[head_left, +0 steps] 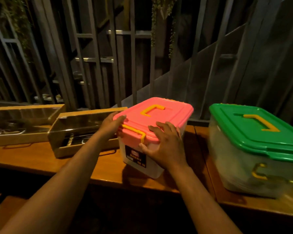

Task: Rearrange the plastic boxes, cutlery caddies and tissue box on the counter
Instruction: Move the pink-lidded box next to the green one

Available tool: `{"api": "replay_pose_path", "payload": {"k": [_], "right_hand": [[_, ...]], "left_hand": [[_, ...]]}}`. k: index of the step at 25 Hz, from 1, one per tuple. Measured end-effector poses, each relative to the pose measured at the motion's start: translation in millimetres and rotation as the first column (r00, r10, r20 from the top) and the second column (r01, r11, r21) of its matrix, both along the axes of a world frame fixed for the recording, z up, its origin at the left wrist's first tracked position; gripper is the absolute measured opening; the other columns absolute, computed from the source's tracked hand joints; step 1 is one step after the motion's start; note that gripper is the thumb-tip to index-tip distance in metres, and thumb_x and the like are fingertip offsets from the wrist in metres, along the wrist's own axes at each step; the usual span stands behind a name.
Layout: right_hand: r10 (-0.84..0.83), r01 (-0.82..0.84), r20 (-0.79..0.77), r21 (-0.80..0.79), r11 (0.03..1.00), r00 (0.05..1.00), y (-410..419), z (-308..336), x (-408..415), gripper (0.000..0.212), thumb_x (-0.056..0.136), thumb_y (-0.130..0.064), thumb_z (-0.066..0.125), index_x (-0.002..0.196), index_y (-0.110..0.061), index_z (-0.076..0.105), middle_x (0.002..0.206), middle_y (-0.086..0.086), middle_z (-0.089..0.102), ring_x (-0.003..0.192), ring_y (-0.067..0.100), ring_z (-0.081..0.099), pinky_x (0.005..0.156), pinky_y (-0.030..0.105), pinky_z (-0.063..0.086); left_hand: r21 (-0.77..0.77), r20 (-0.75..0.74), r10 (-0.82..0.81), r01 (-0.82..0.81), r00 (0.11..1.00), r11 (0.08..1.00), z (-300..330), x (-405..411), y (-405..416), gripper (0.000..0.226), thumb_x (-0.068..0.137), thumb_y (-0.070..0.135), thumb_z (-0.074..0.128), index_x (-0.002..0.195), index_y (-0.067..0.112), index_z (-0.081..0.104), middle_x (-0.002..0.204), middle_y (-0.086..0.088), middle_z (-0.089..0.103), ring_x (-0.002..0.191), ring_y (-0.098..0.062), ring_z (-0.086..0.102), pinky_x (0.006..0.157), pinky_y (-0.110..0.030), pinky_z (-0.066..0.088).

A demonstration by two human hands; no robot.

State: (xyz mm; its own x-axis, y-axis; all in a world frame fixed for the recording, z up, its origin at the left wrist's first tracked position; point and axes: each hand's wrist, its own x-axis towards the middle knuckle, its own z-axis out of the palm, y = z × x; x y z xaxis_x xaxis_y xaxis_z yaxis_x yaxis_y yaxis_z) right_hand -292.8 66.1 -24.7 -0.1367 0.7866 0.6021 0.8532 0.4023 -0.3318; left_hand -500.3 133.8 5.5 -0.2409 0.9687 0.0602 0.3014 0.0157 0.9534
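Head view: left hand (111, 126) grips pink-lidded box (169, 115) end; right hand (166, 146) spread flat on near corner.

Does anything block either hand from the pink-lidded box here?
Nothing visible. The left hand grips the pink-lidded box at its left edge; the right hand rests on its near corner. A cutlery caddy sits close on its left.

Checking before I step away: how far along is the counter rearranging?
Nothing clearly finished. Two cutlery caddies lie at left, the green-lidded box stands at right. In hand: left hand and right hand on the pink-lidded box. Left: placing it; tissue box isn't in view.
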Motion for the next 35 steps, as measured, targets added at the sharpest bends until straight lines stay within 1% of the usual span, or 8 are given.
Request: {"api": "replay_pose_path", "payload": {"k": [3,8,11,17,21,27,31,35], "right_hand": [[-0.050,0.054,-0.060,0.071,0.996,0.997,-9,-6,18,0.056,0.074,-0.059,0.060,0.122,-0.030,0.062,0.133,-0.002,0.058,0.131,0.023,0.044,0.111,0.045,0.037],[-0.112,0.134,-0.138,0.160,0.978,0.984,-26,-18,68,0.053,0.070,-0.041,0.067,0.117,-0.017,0.063,0.125,0.004,0.063,0.131,0.027,0.048,0.111,0.041,0.038],[-0.151,0.165,-0.096,0.172,0.971,0.984,-38,-11,88,0.051,0.069,-0.040,0.063,0.115,-0.017,0.062,0.121,0.004,0.065,0.129,0.028,0.050,0.113,0.042,0.035],[-0.312,0.300,0.036,0.191,0.935,0.950,-54,-4,124,0.046,0.066,-0.045,0.061,0.108,-0.027,0.061,0.113,-0.006,0.066,0.125,0.023,0.054,0.114,0.061,0.012],[-0.303,0.288,0.083,0.154,0.945,0.949,-54,-2,148,0.045,0.069,-0.048,0.057,0.109,-0.027,0.059,0.112,-0.005,0.065,0.122,0.024,0.055,0.113,0.062,0.014],[-0.284,0.264,0.163,0.132,0.955,0.945,-58,-1,154,0.046,0.076,-0.052,0.049,0.114,-0.026,0.053,0.114,-0.003,0.062,0.118,0.026,0.054,0.110,0.060,0.017],[-0.253,0.235,0.171,0.119,0.965,0.952,-59,-2,156,0.046,0.078,-0.051,0.048,0.116,-0.025,0.052,0.116,-0.003,0.060,0.116,0.027,0.053,0.111,0.060,0.016],[-0.260,0.257,0.099,0.040,0.966,0.961,-61,7,143,0.060,0.073,-0.059,0.048,0.125,-0.030,0.054,0.137,-0.003,0.054,0.135,0.025,0.041,0.115,0.062,0.007]], "left_hand": [[-0.016,0.139,0.010,-0.008,0.990,1.000,-10,18,-5,0.058,0.085,0.032,0.067,0.139,0.030,0.047,0.124,-0.005,0.057,0.098,-0.022,0.059,0.075,-0.040,0.055],[0.092,0.017,0.052,-0.053,0.999,0.994,-27,61,-27,0.071,0.070,0.048,0.068,0.137,0.030,0.051,0.128,-0.001,0.060,0.111,-0.028,0.059,0.090,-0.053,0.054],[0.078,0.000,0.081,-0.081,0.997,0.994,-26,85,-40,0.076,0.066,0.055,0.063,0.136,0.030,0.049,0.128,-0.002,0.059,0.113,-0.030,0.057,0.091,-0.054,0.052],[0.054,-0.043,0.099,-0.096,0.994,0.994,-22,129,-55,0.079,0.063,0.063,0.058,0.134,0.030,0.050,0.129,-0.003,0.060,0.115,-0.031,0.057,0.095,-0.052,0.050],[0.049,-0.067,0.161,-0.158,0.985,0.986,-22,157,-58,0.071,0.077,0.054,0.063,0.140,0.025,0.047,0.133,-0.006,0.058,0.119,-0.034,0.054,0.098,-0.051,0.048],[0.063,-0.091,0.153,-0.148,0.984,0.987,-27,156,-58,0.078,0.080,0.058,0.055,0.146,0.021,0.038,0.142,-0.011,0.053,0.125,-0.036,0.051,0.102,-0.051,0.044],[0.154,-0.234,0.130,-0.095,0.963,0.984,-23,154,-79,0.060,0.096,0.053,0.044,0.147,0.021,0.037,0.144,-0.011,0.052,0.129,-0.037,0.049,0.102,-0.046,0.043],[0.297,-0.579,0.132,0.057,0.805,0.953,-24,124,-117,0.045,0.094,0.049,0.050,0.137,0.035,0.048,0.118,-0.003,0.069,0.105,-0.030,0.065,0.075,-0.037,0.051]]}}
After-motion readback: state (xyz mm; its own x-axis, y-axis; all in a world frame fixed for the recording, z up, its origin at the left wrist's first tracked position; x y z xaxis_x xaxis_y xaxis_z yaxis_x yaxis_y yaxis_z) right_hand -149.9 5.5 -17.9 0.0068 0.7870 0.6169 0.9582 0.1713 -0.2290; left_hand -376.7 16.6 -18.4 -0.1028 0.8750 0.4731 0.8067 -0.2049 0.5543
